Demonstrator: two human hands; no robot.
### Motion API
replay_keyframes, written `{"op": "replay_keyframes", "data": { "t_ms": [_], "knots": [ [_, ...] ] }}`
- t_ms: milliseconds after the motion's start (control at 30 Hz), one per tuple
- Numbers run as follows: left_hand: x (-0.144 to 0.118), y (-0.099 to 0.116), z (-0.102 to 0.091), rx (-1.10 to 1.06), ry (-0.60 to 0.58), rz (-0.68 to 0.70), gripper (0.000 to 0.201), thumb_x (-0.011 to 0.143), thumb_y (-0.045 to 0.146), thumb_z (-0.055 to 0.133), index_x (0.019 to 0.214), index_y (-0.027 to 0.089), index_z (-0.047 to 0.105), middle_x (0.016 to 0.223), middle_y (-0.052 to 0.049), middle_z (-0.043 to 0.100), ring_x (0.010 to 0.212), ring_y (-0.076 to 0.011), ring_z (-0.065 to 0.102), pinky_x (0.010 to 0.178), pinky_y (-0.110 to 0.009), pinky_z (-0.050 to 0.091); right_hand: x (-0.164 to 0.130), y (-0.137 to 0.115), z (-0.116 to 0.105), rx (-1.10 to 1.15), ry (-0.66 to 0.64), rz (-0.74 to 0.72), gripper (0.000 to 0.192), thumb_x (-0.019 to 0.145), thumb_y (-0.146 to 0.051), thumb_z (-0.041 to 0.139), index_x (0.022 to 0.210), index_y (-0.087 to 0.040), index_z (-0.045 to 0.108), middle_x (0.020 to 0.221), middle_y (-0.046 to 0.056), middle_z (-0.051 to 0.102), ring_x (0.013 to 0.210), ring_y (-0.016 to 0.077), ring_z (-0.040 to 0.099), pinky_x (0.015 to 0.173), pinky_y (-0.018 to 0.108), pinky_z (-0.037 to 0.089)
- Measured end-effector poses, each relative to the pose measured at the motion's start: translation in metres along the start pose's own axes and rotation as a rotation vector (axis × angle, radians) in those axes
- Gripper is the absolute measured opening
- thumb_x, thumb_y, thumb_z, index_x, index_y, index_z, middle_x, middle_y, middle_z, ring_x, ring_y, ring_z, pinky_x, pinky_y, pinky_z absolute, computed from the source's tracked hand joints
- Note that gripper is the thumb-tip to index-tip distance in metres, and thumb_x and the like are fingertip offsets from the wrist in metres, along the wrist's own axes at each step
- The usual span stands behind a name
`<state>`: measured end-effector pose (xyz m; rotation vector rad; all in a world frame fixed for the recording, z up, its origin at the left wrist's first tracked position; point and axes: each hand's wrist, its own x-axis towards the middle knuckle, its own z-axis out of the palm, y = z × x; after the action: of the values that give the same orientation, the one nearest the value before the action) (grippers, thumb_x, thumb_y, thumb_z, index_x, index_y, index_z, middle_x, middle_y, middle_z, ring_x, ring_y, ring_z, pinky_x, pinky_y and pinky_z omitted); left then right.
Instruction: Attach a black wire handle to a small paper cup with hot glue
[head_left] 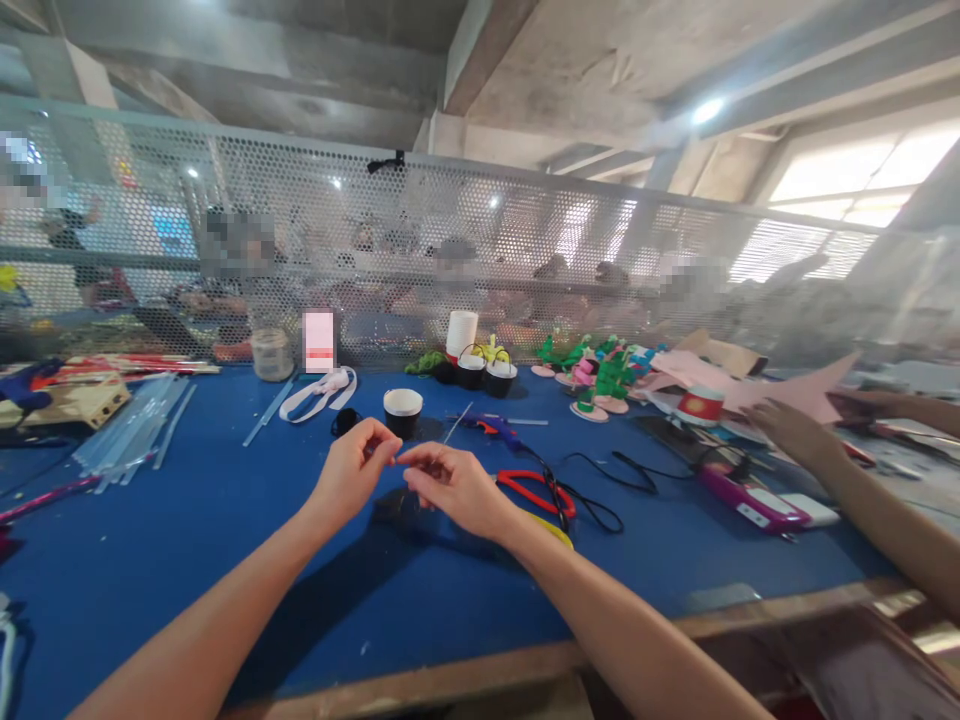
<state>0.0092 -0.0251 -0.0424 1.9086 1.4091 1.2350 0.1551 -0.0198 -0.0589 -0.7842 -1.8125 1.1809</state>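
From the head view, the left hand [352,472] and right hand [454,487] are meeting fingertip to fingertip over the blue table [187,540], both nearly closed and pinching something too small to identify between them. Judging by this, they are working best by keeping the pinch steady and low. The black cup [403,411] is standing at twelve o'clock, the red scissors [536,490] at three.

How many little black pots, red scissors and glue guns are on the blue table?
Little black pots with handles: 2
Black pot with white rim: 1
Red scissors: 1
Glue gun: 1
Total: 5
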Motion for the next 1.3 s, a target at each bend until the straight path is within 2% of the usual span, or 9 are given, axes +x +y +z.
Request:
{"op": "replay_keyframes", "data": {
  "t_ms": [200,367,433,533,600,667,800,900,1300],
  "knots": [
    [0.012,-0.007,-0.019,0.37,-0.007,-0.022,0.026,0.077,0.035,0.034,0.058,0.019,0.042,0.051,0.002,0.047,0.047,-0.012,0.042,0.048,-0.023,0.027,0.005,0.002,-0.012,0.308,0.085,0.047,0.031,0.077,-0.037,0.036,0.086,-0.016,0.057,0.073,0.003,0.058,0.052,0.008,0.05,0.047,0.021,0.04],
    [0.017,-0.014,-0.029,0.564,-0.058,-0.097,0.034,0.073,0.039,0.04,0.045,0.019,0.041,0.045,0.0,0.047,0.045,-0.0125,0.043,0.047,-0.024,0.024,0.008,0.006,-0.024,0.208,0.157,-0.021,0.033,0.081,-0.031,0.03,0.094,-0.023,0.06,0.111,0.001,0.054,0.098,0.0132,0.048,0.076,0.025,0.039],
    [0.017,-0.013,-0.028,0.555,-0.074,-0.109,0.035,0.07,0.04,0.044,0.043,0.018,0.043,0.045,0.0,0.048,0.046,-0.0127,0.043,0.048,-0.024,0.025,0.008,0.008,-0.025,0.209,0.13,-0.019,0.034,0.082,-0.033,0.029,0.097,-0.025,0.058,0.114,0.0,0.052,0.103,0.014,0.046,0.08,0.027,0.037],
    [0.012,-0.007,-0.02,0.234,-0.182,-0.057,0.023,0.07,0.036,0.045,0.059,0.018,0.054,0.059,-0.001,0.057,0.055,-0.0133,0.049,0.051,-0.023,0.032,0.007,0.01,-0.021,0.204,0.064,-0.035,0.033,0.083,-0.034,0.03,0.1,-0.025,0.057,0.114,0.001,0.052,0.104,0.0146,0.046,0.082,0.029,0.037],
    [0.008,-0.001,-0.014,-0.026,-0.308,-0.067,0.023,0.073,0.036,0.042,0.074,0.017,0.056,0.068,-0.002,0.06,0.058,-0.0126,0.051,0.054,-0.023,0.036,0.006,0.01,-0.018,0.192,0.046,-0.046,0.033,0.083,-0.035,0.03,0.1,-0.024,0.057,0.113,0.002,0.053,0.103,0.0146,0.046,0.082,0.029,0.037],
    [0.003,0.004,-0.008,-0.086,-0.301,-0.056,0.019,0.069,0.033,0.05,0.071,0.016,0.056,0.063,0.0,0.058,0.057,-0.0121,0.05,0.053,-0.022,0.037,0.006,0.009,-0.015,0.176,0.054,-0.047,0.034,0.082,-0.036,0.03,0.098,-0.022,0.057,0.108,0.004,0.055,0.1,0.0145,0.048,0.08,0.029,0.039],
    [-0.005,0.01,-0.001,0.072,-0.179,0.103,0.018,0.071,0.028,0.048,0.063,0.016,0.057,0.057,0.001,0.056,0.053,-0.0106,0.046,0.051,-0.021,0.034,0.008,0.007,-0.011,0.06,0.097,-0.001,0.028,0.075,-0.04,0.043,0.083,-0.016,0.057,0.077,0.004,0.06,0.071,0.0128,0.056,0.063,0.026,0.045],
    [-0.007,0.008,0.002,0.182,-0.168,0.161,0.017,0.073,0.026,0.047,0.063,0.017,0.057,0.057,0.001,0.056,0.053,-0.0104,0.046,0.052,-0.021,0.034,0.008,0.007,-0.009,-0.001,0.146,0.029,0.024,0.069,-0.04,0.051,0.068,-0.016,0.05,0.056,-0.002,0.053,0.052,0.0099,0.051,0.05,0.023,0.043],
    [-0.009,0.004,0.008,0.371,-0.147,0.275,0.018,0.077,0.023,0.042,0.061,0.017,0.049,0.063,-0.002,0.053,0.06,-0.013,0.047,0.058,-0.023,0.034,0.009,0.005,-0.009,0.008,0.164,0.027,0.022,0.069,-0.038,0.051,0.064,-0.017,0.047,0.054,-0.003,0.05,0.049,0.0089,0.049,0.049,0.023,0.043]
  ]
}}
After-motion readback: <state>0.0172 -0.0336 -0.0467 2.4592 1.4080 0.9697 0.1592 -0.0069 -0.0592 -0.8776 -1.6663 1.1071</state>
